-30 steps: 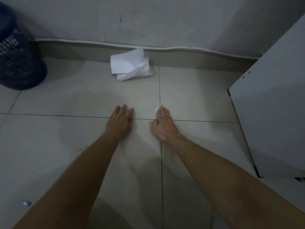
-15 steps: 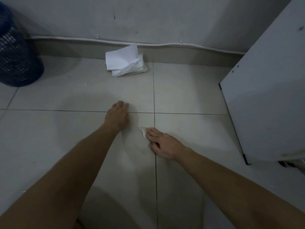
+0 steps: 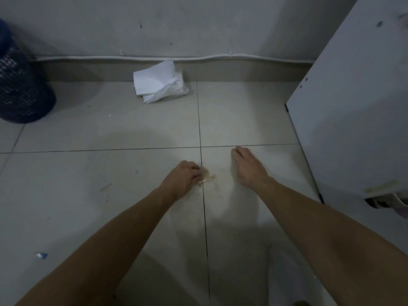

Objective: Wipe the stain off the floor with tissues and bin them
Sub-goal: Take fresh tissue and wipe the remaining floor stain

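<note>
My left hand (image 3: 182, 177) grips a crumpled, yellow-stained tissue (image 3: 206, 176) against the tiled floor, right beside a tile joint. A faint yellowish smear of the stain (image 3: 219, 184) shows on the tile just right of the tissue. Further right, my right hand (image 3: 248, 167) rests on the floor with relaxed fingers and holds nothing. A pack of white tissues (image 3: 159, 83) lies against the skirting at the back. At the far left stands the dark blue mesh bin (image 3: 21, 89).
A white cabinet panel (image 3: 353, 111) rises at the right, close to my right hand. A white cable (image 3: 176, 58) runs along the wall base. A small blue scrap (image 3: 40, 255) lies on the floor at the lower left.
The tissue was under my right hand's fingers; now my left hand grips it. My right hand has moved off to the right and my left hand has pulled back toward me.
</note>
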Demonstrator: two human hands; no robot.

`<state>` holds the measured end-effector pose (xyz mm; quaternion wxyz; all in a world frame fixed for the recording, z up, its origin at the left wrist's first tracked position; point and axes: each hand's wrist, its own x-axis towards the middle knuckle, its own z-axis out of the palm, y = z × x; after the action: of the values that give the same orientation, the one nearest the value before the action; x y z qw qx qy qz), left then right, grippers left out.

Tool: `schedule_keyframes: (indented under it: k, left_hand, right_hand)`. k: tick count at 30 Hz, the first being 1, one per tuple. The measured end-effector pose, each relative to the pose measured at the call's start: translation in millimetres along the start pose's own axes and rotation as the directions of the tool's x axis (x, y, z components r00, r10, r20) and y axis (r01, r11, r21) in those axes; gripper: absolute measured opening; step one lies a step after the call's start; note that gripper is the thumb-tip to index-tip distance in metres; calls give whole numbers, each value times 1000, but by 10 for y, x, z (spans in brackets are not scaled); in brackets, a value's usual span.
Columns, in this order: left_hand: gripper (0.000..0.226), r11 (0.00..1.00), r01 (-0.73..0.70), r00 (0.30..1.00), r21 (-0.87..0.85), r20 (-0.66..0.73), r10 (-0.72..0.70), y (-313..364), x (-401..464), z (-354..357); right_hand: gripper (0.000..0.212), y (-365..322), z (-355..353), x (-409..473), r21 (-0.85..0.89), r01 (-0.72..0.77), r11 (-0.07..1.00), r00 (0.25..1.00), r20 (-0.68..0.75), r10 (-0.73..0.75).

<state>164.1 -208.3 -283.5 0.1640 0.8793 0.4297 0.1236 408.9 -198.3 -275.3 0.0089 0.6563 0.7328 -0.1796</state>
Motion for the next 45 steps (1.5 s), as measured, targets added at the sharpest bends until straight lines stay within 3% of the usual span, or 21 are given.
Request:
schedule_keyframes:
  k: [3,8,11,15,18,23,26,28,31,36,41,45]
  left_hand:
    - [17,996,-49,997,79,-53,53,81,19,84]
    - [13,983,173,983,-54,-52,-176,195,308,184]
    - [13,984,179,984,0,4,-179,313,610,279]
    - [26,989,143,989,31,-42,-141,466,757,472]
    - [26,995,82,994,52,-72,-78,518,679,536]
    - [24,977,-203,978,69,-26,205,626,257,601]
    - [22,960,-271,963,75,7,271,536,9,572]
    - [23,966,-246,969,82,28,244,500,14,552]
    - [24,984,-139,990,109,51,134,590,286,528]
    - [27,992,19,998,125,53,-26,788,652,425]
    - [27,988,-48,998,145,47,42,606,271,407]
    - [24,988,12,1000,153,13,-14,336,-65,252]
  right_hand:
    - [65,65,81,-8,-22,5,1000,1000,26,-4]
    - [61,97,134,-10,8,2,1000,1000,23,-2]
    - [65,206,160,2,84,7,996,1000,25,-10]
    - [64,297,132,-35,137,41,990,998,49,-48]
    - [63,293,122,-25,147,82,986,994,59,-91]
    - [68,323,90,-45,73,164,984,979,107,-171]
    - [74,418,156,-6,15,187,982,975,118,-187]
    - [77,420,168,4,8,169,986,976,138,-168]
    - [64,346,109,-19,10,123,992,980,157,-123]
    - [67,381,121,-3,49,121,991,977,171,-128]
    - [57,365,190,-8,39,132,990,983,120,-136]
    - [60,344,86,10,-11,141,990,983,121,-139]
